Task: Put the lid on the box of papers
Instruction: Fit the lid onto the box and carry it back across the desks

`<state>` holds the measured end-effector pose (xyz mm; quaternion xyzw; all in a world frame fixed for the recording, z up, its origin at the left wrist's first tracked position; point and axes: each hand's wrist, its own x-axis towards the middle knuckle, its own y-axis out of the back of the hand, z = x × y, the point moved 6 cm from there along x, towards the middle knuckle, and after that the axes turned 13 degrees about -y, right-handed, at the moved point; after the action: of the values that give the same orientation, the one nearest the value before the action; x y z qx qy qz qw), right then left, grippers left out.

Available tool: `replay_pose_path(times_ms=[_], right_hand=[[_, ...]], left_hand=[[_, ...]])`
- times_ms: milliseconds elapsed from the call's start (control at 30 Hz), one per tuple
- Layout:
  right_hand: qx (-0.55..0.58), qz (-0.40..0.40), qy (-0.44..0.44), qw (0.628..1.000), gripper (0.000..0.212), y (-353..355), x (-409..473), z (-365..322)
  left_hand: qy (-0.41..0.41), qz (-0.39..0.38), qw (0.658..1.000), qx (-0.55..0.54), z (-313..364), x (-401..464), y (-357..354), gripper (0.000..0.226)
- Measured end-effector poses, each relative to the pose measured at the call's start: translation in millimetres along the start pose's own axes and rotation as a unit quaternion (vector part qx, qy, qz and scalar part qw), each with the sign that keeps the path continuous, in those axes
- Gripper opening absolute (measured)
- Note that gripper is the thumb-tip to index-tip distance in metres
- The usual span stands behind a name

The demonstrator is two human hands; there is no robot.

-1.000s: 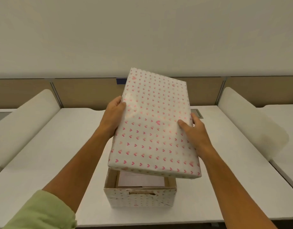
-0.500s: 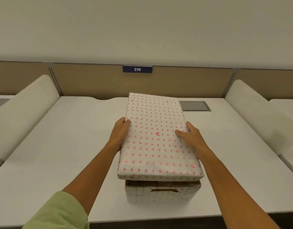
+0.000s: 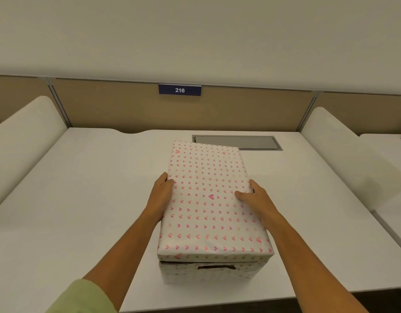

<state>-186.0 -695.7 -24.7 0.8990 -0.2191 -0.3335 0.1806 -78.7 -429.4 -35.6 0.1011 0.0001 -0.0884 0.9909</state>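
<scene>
A white lid [image 3: 208,199] with small pink hearts lies flat over the matching box [image 3: 208,271] near the desk's front edge. Only the box's front wall with its handle slot shows below the lid; the papers inside are hidden. A thin dark gap shows under the lid's front left corner. My left hand [image 3: 161,195] grips the lid's left long edge, fingers wrapped under the side. My right hand [image 3: 256,197] holds the right long edge, thumb resting on top.
The white desk [image 3: 93,199] has curved white dividers on the left [image 3: 25,136] and right [image 3: 344,150]. A grey cable hatch [image 3: 238,143] sits behind the box. A tan back panel carries a blue "216" plate [image 3: 179,90].
The lid came down from a raised, tilted position above the open box and now sits level on it. Both hands kept their grip on its sides.
</scene>
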Motion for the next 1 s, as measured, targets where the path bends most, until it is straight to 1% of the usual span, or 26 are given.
replay_pose_path(times_ms=[100, 267, 500, 833, 933, 1000], right_hand=[[0.015, -0.018, -0.005, 1.0, 0.076, -4, 3, 5], [-0.007, -0.013, 0.007, 1.0, 0.071, -6, 7, 4], [-0.039, -0.008, 0.008, 0.999, 0.074, -6, 13, -2], [-0.077, 0.01, 0.025, 0.997, 0.077, -5, 10, 3], [-0.105, 0.023, 0.036, 0.994, 0.084, -5, 4, 5], [-0.121, 0.044, 0.044, 0.991, 0.094, -2, -4, 9]], left_hand=[[0.011, 0.008, 1.0, 0.007, -6, -2, 2, 0.024], [0.013, 0.02, 0.999, 0.024, -11, -4, 3, 0.019], [0.002, 0.031, 0.999, 0.033, -9, -4, 4, 0.018], [0.013, 0.024, 0.999, 0.037, -14, -8, 4, 0.024], [0.017, 0.015, 0.999, 0.035, -12, -11, 5, 0.034], [0.028, 0.009, 1.0, 0.009, -12, -14, 6, 0.035]])
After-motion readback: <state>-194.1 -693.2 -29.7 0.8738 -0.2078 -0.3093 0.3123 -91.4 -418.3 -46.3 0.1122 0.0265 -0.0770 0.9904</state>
